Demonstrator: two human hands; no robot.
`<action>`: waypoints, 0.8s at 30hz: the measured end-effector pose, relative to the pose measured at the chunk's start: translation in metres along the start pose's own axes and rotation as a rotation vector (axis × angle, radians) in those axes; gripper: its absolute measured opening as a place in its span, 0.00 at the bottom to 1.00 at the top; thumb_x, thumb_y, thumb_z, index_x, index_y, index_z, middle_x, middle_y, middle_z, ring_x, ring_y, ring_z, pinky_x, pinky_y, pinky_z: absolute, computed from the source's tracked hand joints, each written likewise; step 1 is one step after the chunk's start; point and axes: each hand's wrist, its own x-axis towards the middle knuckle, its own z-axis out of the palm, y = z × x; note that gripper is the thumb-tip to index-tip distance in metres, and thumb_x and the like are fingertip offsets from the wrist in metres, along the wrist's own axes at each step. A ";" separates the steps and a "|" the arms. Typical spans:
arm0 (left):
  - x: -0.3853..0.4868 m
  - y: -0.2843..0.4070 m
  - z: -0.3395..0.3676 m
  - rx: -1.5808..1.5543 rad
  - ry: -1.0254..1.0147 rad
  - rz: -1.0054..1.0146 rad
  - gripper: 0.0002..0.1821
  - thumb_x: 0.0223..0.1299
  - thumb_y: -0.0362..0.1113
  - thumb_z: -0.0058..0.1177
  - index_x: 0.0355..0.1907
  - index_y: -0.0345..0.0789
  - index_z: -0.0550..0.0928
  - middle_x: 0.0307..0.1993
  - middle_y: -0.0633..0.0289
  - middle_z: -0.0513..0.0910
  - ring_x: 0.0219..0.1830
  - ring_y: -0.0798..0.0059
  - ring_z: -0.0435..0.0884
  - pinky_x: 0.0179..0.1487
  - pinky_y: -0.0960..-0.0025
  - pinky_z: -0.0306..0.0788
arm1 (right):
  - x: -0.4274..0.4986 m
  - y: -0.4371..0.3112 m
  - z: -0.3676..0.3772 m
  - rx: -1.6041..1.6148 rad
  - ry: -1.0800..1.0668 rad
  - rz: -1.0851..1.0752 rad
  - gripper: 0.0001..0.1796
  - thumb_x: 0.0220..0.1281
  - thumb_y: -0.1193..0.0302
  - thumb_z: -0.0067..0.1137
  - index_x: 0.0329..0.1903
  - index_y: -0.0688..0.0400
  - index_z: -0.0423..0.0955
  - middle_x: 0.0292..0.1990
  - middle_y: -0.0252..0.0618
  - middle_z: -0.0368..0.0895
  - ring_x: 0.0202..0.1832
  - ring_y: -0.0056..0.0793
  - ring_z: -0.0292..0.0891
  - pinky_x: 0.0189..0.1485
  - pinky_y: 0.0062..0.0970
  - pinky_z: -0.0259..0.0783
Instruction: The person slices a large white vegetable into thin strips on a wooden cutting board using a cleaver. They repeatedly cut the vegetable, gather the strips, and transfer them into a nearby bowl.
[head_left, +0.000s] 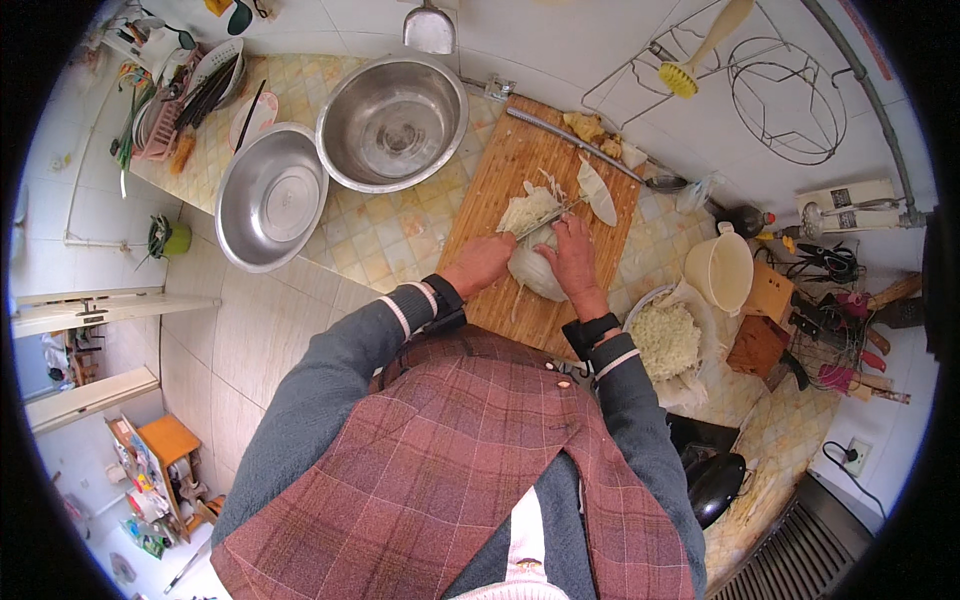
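Note:
My left hand (484, 262) grips the handle end of a kitchen knife (536, 225); its blade slants up and right across the cutting face of a pale cabbage piece (536, 276). On that cabbage rests my right hand (576, 255), fingers bent close to the blade and thumb spread along its side. Sliced cabbage (527, 211) is heaped on the blade's far side. A loose cabbage leaf (598, 196) lies farther right. All of this is on a wooden cutting board (480, 187). The knife's handle is hidden in my left fist.
Two steel basins (394, 124) stand to the left, one overhanging the counter edge. A long-handled ladle (574, 139) and ginger (589, 127) lie along the board's far side. At right are a cloth-lined bowl of chopped cabbage (666, 341), a cream plastic jug (720, 270) and a knife block (756, 345).

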 end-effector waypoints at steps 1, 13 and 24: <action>0.001 -0.001 -0.001 -0.012 0.054 0.005 0.06 0.55 0.26 0.45 0.36 0.28 0.73 0.26 0.43 0.80 0.31 0.43 0.81 0.33 0.48 0.72 | 0.000 0.000 0.000 0.015 -0.007 0.001 0.26 0.44 0.65 0.71 0.46 0.64 0.74 0.48 0.47 0.71 0.53 0.49 0.66 0.55 0.41 0.66; -0.016 0.027 -0.038 -0.030 0.026 -0.018 0.06 0.53 0.26 0.47 0.33 0.27 0.75 0.28 0.41 0.81 0.33 0.44 0.82 0.35 0.48 0.74 | -0.001 -0.002 0.000 0.022 -0.059 0.084 0.24 0.43 0.66 0.71 0.42 0.62 0.73 0.48 0.49 0.71 0.54 0.49 0.67 0.56 0.41 0.66; -0.023 0.018 -0.034 -0.021 0.063 0.043 0.05 0.55 0.26 0.45 0.34 0.27 0.73 0.27 0.39 0.80 0.33 0.42 0.81 0.34 0.48 0.73 | -0.003 -0.004 -0.005 0.051 -0.063 0.113 0.24 0.45 0.67 0.70 0.44 0.63 0.72 0.47 0.47 0.71 0.52 0.49 0.67 0.55 0.41 0.66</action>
